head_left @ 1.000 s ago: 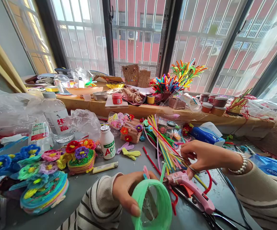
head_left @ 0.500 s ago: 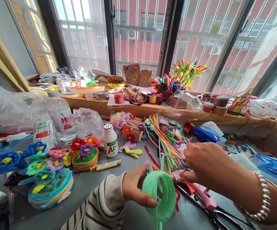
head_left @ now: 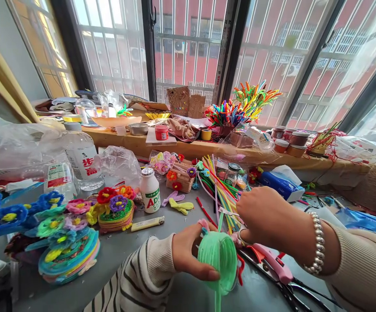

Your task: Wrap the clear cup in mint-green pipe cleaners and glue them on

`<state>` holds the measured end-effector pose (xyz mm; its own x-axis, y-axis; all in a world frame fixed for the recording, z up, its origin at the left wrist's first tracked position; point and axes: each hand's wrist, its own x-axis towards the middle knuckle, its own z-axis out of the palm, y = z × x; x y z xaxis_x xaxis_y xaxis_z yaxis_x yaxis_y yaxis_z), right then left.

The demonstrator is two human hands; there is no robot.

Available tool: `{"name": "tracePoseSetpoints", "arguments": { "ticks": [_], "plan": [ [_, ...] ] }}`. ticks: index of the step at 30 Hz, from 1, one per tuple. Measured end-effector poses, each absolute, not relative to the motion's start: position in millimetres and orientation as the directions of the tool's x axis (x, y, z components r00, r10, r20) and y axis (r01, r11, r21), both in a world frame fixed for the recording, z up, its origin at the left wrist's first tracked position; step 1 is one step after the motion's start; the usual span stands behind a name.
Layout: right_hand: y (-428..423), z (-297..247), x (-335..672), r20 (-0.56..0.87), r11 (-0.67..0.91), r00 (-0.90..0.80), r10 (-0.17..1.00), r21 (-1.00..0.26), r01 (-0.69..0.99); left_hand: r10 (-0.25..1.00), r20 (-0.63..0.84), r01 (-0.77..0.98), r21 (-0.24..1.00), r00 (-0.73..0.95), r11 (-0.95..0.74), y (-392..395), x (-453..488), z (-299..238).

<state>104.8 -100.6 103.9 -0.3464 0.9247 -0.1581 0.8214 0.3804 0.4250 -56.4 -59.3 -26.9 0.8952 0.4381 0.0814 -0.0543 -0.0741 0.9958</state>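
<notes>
In my left hand point(head_left: 192, 255) is a mint-green hollow ring point(head_left: 217, 260) that looks wound from a flat strand. My thumb presses its outer wall and the other fingers are behind it. One green strand point(head_left: 221, 221) rises above the ring; another end hangs below. My right hand point(head_left: 262, 214) is closed, knuckles up, on what look like scissors point(head_left: 228, 212). Their thin blades point left, beside the upper strand, and a loop shows round the thumb. Most of their handle is hidden by the hand. Below lies a pink-handled tool point(head_left: 277, 264), perhaps a glue gun.
Colourful pipe cleaners point(head_left: 212, 182) lie beyond my hands. To the left are a white bottle point(head_left: 150, 190), a lighter point(head_left: 147, 223), flower-topped round boxes point(head_left: 69, 255) and a water bottle point(head_left: 84, 160). Black-handled metal shears point(head_left: 305, 290) lie front right. A blue tissue pack point(head_left: 280, 184) stands behind.
My right hand has moved left, bringing the blades closer to the green strand. My left hand and the green ring have shifted slightly right, and the ring has turned.
</notes>
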Motion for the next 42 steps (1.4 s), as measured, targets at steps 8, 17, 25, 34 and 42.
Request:
{"name": "tracePoseSetpoints", "arguments": {
  "ticks": [8,17,25,34,42],
  "plan": [
    [-98,108,106,-0.155,0.385,-0.355,0.922,0.455,0.803,0.485,0.079,-0.039,0.995,0.871,-0.093,-56,-58,-37],
    [-73,94,125,-0.027,0.262,-0.268,0.963,0.326,0.908,0.499,0.067,-0.083,0.996,0.864,0.009,-58,-60,-26],
    [-15,46,129,-0.195,0.243,-0.223,0.955,0.087,0.966,0.626,0.262,-0.466,0.865,0.735,0.186,-54,-63,-26],
    [-37,36,131,0.212,0.259,-0.2,0.957,-0.306,0.916,0.793,0.206,-0.668,0.679,0.574,0.306,-48,-68,-25],
    [-103,28,118,0.481,0.611,-0.378,0.791,-0.595,0.522,0.883,0.078,-0.71,0.628,0.463,0.317,-52,-67,-17]
  ]
}}
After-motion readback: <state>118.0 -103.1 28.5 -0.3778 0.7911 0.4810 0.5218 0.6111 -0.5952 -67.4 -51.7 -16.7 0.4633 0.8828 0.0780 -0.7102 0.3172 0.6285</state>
